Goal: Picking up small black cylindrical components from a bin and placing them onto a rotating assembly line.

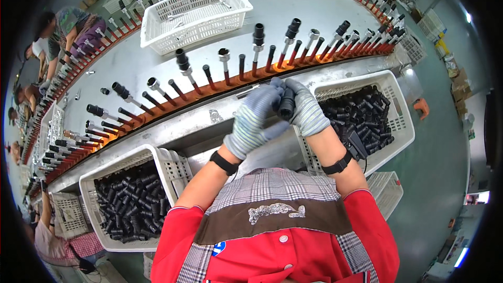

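right now both gloved hands are meeting above the bench [209, 120], left hand [254, 120] and right hand [309, 110] fingers pinching a black tube part [286, 105] standing roughly upright between them, right hand wrapping closer.

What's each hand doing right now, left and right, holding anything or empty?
Left hand: gloved, closed around the black cylindrical part.
Right hand: gloved, closed on the same black part from the other side.

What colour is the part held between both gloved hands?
Black part, best seen in the head view.
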### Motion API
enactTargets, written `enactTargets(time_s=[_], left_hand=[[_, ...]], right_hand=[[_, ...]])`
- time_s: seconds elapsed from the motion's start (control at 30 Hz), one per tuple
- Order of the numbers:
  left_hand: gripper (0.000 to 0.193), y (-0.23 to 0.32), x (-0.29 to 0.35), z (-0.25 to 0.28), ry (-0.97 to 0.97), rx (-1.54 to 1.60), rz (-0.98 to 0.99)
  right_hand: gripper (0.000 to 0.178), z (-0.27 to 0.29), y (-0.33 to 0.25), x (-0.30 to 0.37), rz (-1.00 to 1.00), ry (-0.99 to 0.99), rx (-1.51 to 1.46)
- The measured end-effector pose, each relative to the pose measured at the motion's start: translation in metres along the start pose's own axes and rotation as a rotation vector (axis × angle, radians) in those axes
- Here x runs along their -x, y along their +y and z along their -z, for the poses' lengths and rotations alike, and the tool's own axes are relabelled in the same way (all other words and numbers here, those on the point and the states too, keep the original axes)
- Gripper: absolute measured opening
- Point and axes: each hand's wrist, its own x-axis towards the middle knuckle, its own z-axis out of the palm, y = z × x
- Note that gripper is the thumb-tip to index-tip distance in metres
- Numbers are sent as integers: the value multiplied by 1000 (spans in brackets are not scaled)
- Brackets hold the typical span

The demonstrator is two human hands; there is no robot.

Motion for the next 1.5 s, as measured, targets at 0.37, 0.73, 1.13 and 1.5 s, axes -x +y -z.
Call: enactTargets(time_s=[0.37, 0.73, 1.13, 1.5], left_hand=[[69, 29, -41, -87, -331, -69, -29], [34, 4, -82, -157, -522, 850, 772], [30, -127, -214, -190, 201, 529, 673], [14, -160, -174, -134, 290, 495, 695]], right_hand=[[26, 28, -50, 59, 511, 435, 303], [41, 15, -102, 119, 1121, -282, 1822], [25, 59, -136, 129, 822, 310, 1005], [21, -32, -130, 47, 942, 200, 1244]])
